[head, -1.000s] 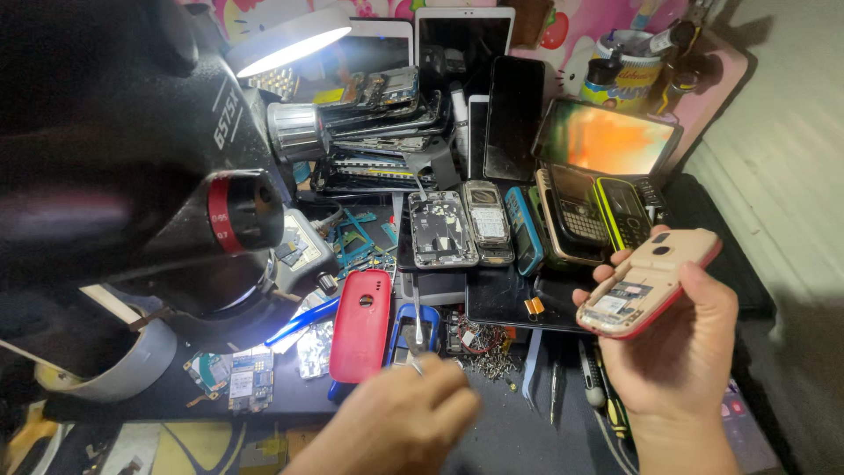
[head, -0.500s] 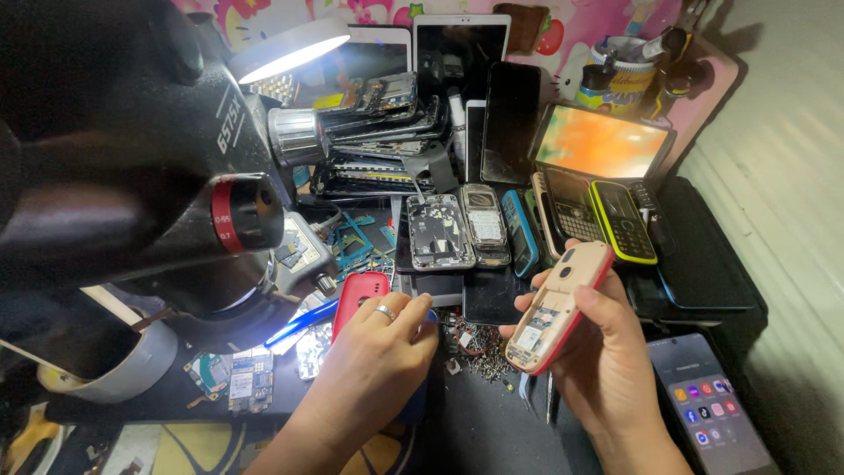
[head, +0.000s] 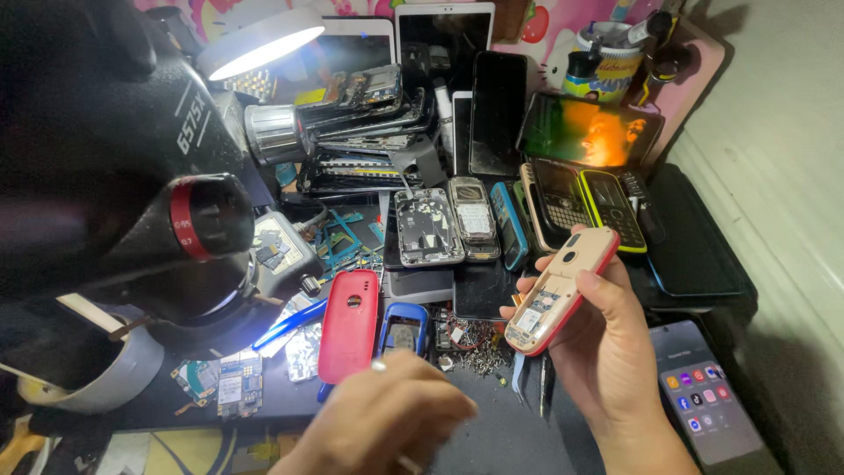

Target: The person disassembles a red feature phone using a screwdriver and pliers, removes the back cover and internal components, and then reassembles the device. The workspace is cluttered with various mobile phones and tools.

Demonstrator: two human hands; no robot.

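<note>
Gripping a pink opened phone (head: 557, 291) above the cluttered surface (head: 492, 431), the right hand (head: 607, 352) is clamping its edges. The left hand (head: 387, 422) is curling loosely near a red phone cover (head: 349, 325), its grasp unclear.

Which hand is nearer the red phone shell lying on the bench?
Left. The left hand sits just below the red phone shell; the right hand is off to its right, holding an opened beige phone.

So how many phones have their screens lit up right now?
2. A lit phone leans at the back, glowing orange. Another lit phone lies flat by the right hand, showing app icons. Others in the pile look dark; some may be hidden.
</note>
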